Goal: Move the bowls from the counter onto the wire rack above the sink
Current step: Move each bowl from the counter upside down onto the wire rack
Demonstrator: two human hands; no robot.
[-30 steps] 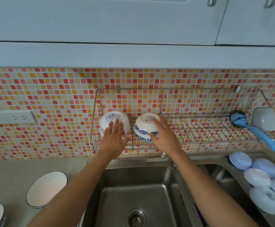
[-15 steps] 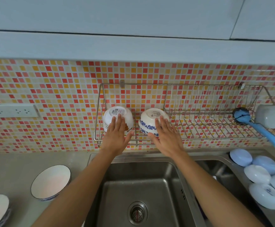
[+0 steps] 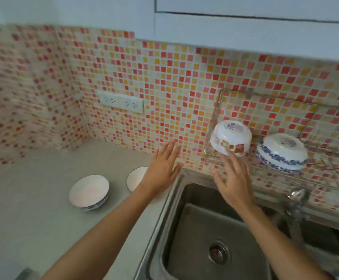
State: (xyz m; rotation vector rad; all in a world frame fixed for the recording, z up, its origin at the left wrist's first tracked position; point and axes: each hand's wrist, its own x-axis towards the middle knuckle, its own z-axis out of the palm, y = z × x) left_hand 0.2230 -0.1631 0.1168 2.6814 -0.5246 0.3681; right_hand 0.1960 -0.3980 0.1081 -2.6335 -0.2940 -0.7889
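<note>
Two white bowls lie upside down on the wire rack [image 3: 221,102] on the tiled wall: a red-flowered bowl [image 3: 230,137] at its left end and a blue-patterned bowl [image 3: 281,152] beside it. Two more bowls stand upright on the counter: a blue-rimmed bowl [image 3: 89,191] and a second bowl [image 3: 135,178] partly hidden behind my left wrist. My left hand [image 3: 162,166] is open over the counter's back edge, holding nothing. My right hand [image 3: 233,178] is open just below the red-flowered bowl, fingers spread, not gripping it.
A steel sink [image 3: 215,239] with a drain lies below my arms. A tap [image 3: 294,201] stands at its right rim. A white socket strip [image 3: 121,102] is on the tiled wall. The grey counter [image 3: 33,199] runs left to a tiled corner.
Both hands have come off the two racked bowls and moved left and down. The view has swung left, bringing the counter bowls toward the middle.
</note>
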